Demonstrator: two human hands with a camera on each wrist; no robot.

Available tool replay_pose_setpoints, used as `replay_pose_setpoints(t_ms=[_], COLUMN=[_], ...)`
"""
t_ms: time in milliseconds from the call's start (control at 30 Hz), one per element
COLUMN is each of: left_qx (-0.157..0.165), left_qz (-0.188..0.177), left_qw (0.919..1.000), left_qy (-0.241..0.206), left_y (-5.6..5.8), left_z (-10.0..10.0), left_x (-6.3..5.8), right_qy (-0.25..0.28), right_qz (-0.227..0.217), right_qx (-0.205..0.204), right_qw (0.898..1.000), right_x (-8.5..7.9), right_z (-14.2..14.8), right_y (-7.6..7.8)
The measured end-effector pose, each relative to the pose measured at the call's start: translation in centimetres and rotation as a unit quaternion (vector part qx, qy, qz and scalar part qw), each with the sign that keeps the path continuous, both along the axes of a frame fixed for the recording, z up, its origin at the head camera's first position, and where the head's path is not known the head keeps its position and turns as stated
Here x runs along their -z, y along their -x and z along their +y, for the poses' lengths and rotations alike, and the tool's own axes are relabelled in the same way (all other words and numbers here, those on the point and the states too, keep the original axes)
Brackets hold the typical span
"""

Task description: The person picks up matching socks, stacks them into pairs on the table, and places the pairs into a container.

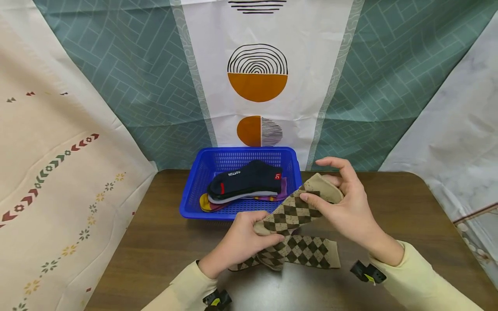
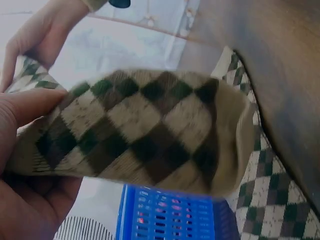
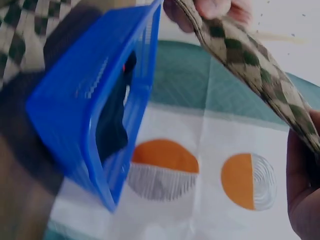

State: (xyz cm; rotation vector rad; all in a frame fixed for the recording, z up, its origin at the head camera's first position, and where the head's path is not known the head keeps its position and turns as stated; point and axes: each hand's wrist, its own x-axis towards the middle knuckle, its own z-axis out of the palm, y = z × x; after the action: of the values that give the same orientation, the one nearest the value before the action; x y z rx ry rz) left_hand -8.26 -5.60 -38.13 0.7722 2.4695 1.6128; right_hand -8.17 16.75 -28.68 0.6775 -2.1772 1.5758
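Note:
A tan and brown argyle sock stretches at a slant between both hands above the table. My left hand pinches its lower left part, thumb on top. At the upper right end, my right hand holds the sock between the thumb in front and fingers behind, index finger raised. The left wrist view shows a rounded tan end of the patterned fabric hanging past the left thumb. Beneath the hands lies a matching argyle sock on the table, its left part partly covered by the left hand and the held sock.
Behind the hands, a blue plastic basket stands against the back curtain. Inside it, a dark sock lies on top of white, purple and yellow ones. The brown wooden table carries everything, with patterned cloth at the left side.

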Motion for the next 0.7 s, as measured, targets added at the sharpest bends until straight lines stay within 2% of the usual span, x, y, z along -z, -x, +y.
replay_pose_setpoints(t_ms=[100,167,267,400,500,600,700], left_qx=[-0.017,-0.029,-0.037,-0.040,-0.053,-0.071,-0.059], left_qz=[-0.019,-0.026,-0.032,-0.045,-0.049,-0.048,-0.051], left_qw=[0.9997,0.9992,0.9988,0.9982,0.9973,0.9960,0.9959], left_qy=[-0.006,-0.001,0.002,0.011,0.016,0.024,0.046], left_y=[0.2,0.1,-0.3,-0.4,-0.1,0.5,1.1], left_z=[-0.5,-1.0,-1.8,-2.9,-3.6,-4.3,-5.0], left_x=[-0.2,-0.5,-1.3,-2.0,-1.5,0.1,1.9], right_qy=[-0.007,-0.016,-0.042,-0.117,-0.179,-0.218,-0.239], right_qz=[0.065,0.091,0.090,0.072,0.053,0.027,0.017], right_qx=[-0.031,-0.049,-0.068,-0.063,-0.057,-0.063,-0.060], right_qw=[0.997,0.995,0.993,0.989,0.981,0.973,0.969], right_x=[0.2,0.7,1.4,2.1,2.3,2.5,2.7], right_z=[0.6,1.1,1.8,2.9,3.6,4.0,4.4], right_y=[0.5,0.9,1.5,1.8,1.9,1.9,1.9])
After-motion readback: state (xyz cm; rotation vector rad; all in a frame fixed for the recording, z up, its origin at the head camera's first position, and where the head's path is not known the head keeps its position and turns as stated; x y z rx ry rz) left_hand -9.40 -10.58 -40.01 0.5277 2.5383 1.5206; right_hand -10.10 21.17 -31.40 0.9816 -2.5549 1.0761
